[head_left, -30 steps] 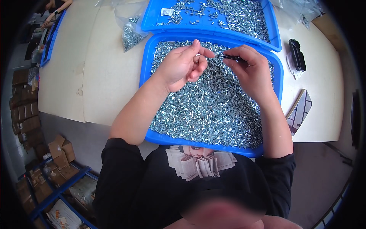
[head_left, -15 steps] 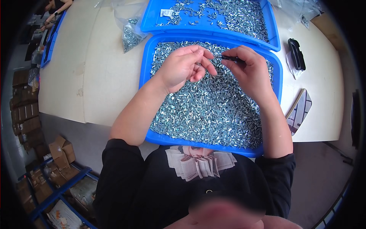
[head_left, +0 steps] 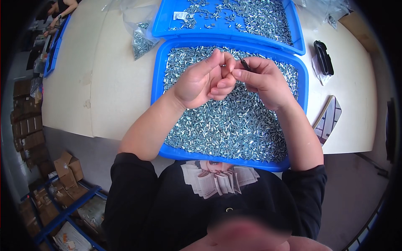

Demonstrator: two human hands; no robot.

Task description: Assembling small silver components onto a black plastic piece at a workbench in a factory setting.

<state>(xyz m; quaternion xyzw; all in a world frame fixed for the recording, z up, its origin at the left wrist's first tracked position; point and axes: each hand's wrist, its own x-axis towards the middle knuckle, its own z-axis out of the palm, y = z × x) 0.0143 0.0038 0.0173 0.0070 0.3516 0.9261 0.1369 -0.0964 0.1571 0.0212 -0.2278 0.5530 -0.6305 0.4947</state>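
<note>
Both my hands are held above a blue tray [head_left: 158, 79] filled with small silvery metal cylinders [head_left: 234, 129]. My right hand [head_left: 268, 79] is closed on a thin black pen-like tool [head_left: 245, 65], whose upper end pokes out between thumb and forefinger. The kind of tool cannot be told. My left hand [head_left: 205, 79] has its fingers curled in and its thumb raised. Its fingertips meet those of my right hand. Anything held in the left fingers is too small or too hidden to name.
Behind stands a second blue tray [head_left: 205, 28] with more cylinders. A clear bag of cylinders [head_left: 143, 42] lies at the left. On the right are a black case [head_left: 323, 58] and a flat patterned object [head_left: 328, 119]. Another person [head_left: 63, 12] works at the far left.
My right hand has turned, so the black tool now points up rather than left. The hands have come together, and my left fingers have curled further in.
</note>
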